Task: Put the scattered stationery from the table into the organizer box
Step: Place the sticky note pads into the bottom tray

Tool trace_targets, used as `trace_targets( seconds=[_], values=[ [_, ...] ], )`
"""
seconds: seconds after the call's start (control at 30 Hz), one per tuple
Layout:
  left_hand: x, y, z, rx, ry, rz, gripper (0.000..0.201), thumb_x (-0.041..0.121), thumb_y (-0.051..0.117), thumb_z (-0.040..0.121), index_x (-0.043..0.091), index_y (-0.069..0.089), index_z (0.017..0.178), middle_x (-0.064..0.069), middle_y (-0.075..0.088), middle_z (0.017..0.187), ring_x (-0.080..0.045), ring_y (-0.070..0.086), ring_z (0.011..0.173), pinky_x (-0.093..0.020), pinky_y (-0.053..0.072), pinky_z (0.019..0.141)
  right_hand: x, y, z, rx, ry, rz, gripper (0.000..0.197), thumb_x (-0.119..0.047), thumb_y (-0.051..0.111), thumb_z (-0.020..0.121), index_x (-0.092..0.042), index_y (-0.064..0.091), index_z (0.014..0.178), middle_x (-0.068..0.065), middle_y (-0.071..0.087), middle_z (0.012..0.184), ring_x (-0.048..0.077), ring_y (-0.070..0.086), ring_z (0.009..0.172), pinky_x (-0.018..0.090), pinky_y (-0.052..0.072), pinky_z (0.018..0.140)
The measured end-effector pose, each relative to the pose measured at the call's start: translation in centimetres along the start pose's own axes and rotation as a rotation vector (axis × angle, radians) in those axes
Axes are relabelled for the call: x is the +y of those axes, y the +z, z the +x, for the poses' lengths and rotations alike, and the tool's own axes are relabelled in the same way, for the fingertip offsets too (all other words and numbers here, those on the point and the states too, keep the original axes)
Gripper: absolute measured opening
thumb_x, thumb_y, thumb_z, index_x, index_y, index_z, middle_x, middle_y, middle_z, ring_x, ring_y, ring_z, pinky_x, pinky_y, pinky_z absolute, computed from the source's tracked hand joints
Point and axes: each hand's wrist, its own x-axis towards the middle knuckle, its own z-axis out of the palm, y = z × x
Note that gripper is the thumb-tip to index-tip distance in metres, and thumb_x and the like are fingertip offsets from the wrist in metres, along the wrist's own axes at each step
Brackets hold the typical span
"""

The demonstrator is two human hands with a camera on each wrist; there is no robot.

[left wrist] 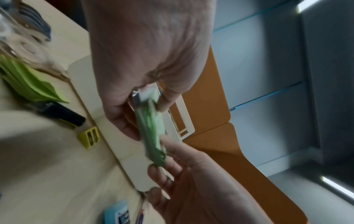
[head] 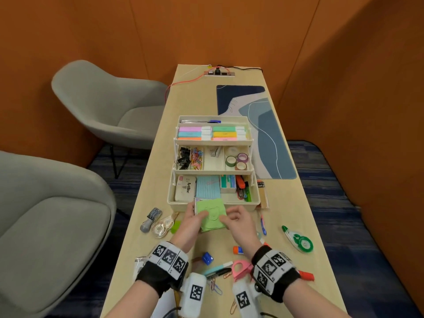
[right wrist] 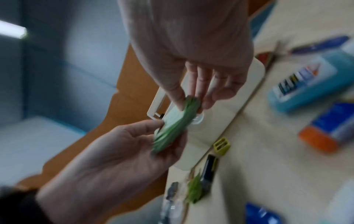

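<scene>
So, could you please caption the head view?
Both hands hold a green sticky-note pad before the open organizer box.

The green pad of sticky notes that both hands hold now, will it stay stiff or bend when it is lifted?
The green pad is probably light and somewhat floppy: in the wrist views its edge shows many thin sheets, fanned slightly. The left hand and right hand pinch opposite sides, which likely keeps the sheets together.

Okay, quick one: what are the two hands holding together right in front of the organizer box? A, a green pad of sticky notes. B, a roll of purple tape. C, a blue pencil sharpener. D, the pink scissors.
A: the left hand and the right hand both pinch the green pad of sticky notes just in front of the organizer box; its stacked green edge shows between the fingers in both wrist views.
</scene>
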Motion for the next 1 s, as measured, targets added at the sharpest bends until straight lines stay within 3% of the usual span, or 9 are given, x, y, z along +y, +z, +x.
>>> trace_targets(
  seconds=[0.1, 0.17, 0.3, 0.4, 0.47, 0.53, 0.7, 0.83, 1.0],
  values=[
    [-0.2, -1.4, 0.3, 0.009, -0.012, 0.028, 0.04, -0.002, 0.047, 0.093, 0.013, 0.041, 0.13, -0.012, 0.061, 0.121, -0.029, 0.061, 0.108, -0.037, 0.053, 0.08, -0.7, -1.9, 0.8, -0.014, -0.181, -0.091, 0.011, -0.026, 0.061, 0.089, -0.015, 0.059, 0.092, -0.002, 0.061, 0.088, 0.011, 0.056, 0.081, 0.022, 0.046, 0.071],
    [0.0, -2.3, 0.2, 0.012, -0.001, 0.058, 0.035, -0.001, 0.048, 0.093, 0.016, 0.044, 0.124, -0.012, 0.061, 0.121, -0.029, 0.062, 0.107, -0.035, 0.052, 0.074, -1.4, -4.0, 2.6, 0.152, -0.208, -0.083, 0.014, -0.026, 0.053, 0.094, -0.015, 0.06, 0.099, -0.002, 0.062, 0.094, 0.013, 0.056, 0.086, 0.024, 0.046, 0.073],
    [-0.3, -3.7, -0.2, -0.012, 0.014, 0.06, 0.035, 0.001, 0.049, 0.094, 0.016, 0.045, 0.125, -0.006, 0.063, 0.117, -0.024, 0.063, 0.103, -0.04, 0.053, 0.081, 0.6, -8.4, 9.1, 0.472, 0.132, -0.035, 0.028, -0.007, 0.043, 0.091, -0.011, 0.054, 0.117, 0.011, 0.055, 0.12, 0.027, 0.053, 0.104, 0.035, 0.045, 0.088],
    [-1.0, -4.5, -0.8, -0.036, 0.003, 0.029, 0.031, 0.003, 0.046, 0.095, 0.014, 0.047, 0.124, -0.007, 0.063, 0.118, -0.024, 0.063, 0.104, -0.039, 0.053, 0.081, 2.8, -9.3, 11.8, 0.31, 0.322, -0.249, 0.038, -0.013, 0.052, 0.089, -0.005, 0.049, 0.126, 0.019, 0.052, 0.13, 0.034, 0.049, 0.119, 0.037, 0.039, 0.099],
    [-1.7, -5.2, -1.1, -0.037, -0.005, 0.01, 0.031, 0.004, 0.046, 0.095, 0.016, 0.047, 0.124, -0.008, 0.064, 0.118, -0.025, 0.064, 0.104, -0.038, 0.054, 0.08, 3.2, -8.6, 12.5, 0.214, 0.317, -0.353, 0.035, -0.023, 0.058, 0.088, -0.001, 0.054, 0.115, 0.02, 0.058, 0.113, 0.033, 0.053, 0.113, 0.034, 0.04, 0.095],
    [-2.3, -5.9, -1.2, -0.021, -0.011, -0.021, 0.032, 0.006, 0.046, 0.096, 0.016, 0.047, 0.127, -0.01, 0.065, 0.119, -0.025, 0.065, 0.105, -0.036, 0.053, 0.079, 2.8, -7.9, 12.9, 0.192, 0.295, -0.391, 0.019, -0.023, 0.059, 0.087, -0.004, 0.055, 0.09, 0.016, 0.056, 0.087, 0.031, 0.055, 0.092, 0.035, 0.044, 0.084],
    [-2.6, -7.5, -1.6, 0.029, -0.014, -0.113, 0.032, 0.009, 0.039, 0.099, 0.014, 0.046, 0.13, -0.012, 0.062, 0.122, -0.025, 0.062, 0.105, -0.035, 0.053, 0.078, 2.5, -7.6, 13.2, 0.242, 0.288, -0.276, 0.023, -0.011, 0.056, 0.087, 0.001, 0.06, 0.105, 0.021, 0.062, 0.107, 0.034, 0.058, 0.099, 0.029, 0.038, 0.076],
    [-2.4, -8.0, -1.7, 0.041, -0.037, -0.196, 0.034, 0.009, 0.034, 0.1, 0.015, 0.046, 0.132, -0.012, 0.06, 0.126, -0.028, 0.058, 0.112, -0.043, 0.051, 0.087, 2.9, -8.8, 11.3, 0.401, 0.216, -0.014, 0.021, -0.015, 0.043, 0.094, -0.008, 0.057, 0.108, 0.013, 0.061, 0.103, 0.027, 0.055, 0.094, 0.036, 0.043, 0.086],
    [-2.2, -6.8, -1.6, 0.104, -0.074, -0.168, 0.038, 0.0, 0.033, 0.096, 0.015, 0.045, 0.128, -0.011, 0.059, 0.114, -0.025, 0.059, 0.097, -0.034, 0.055, 0.059, 1.3, -9.8, 6.3, 0.516, 0.013, 0.173, 0.015, -0.017, 0.048, 0.095, -0.015, 0.049, 0.11, 0.005, 0.061, 0.106, 0.019, 0.058, 0.09, 0.032, 0.046, 0.077]
  ],
)
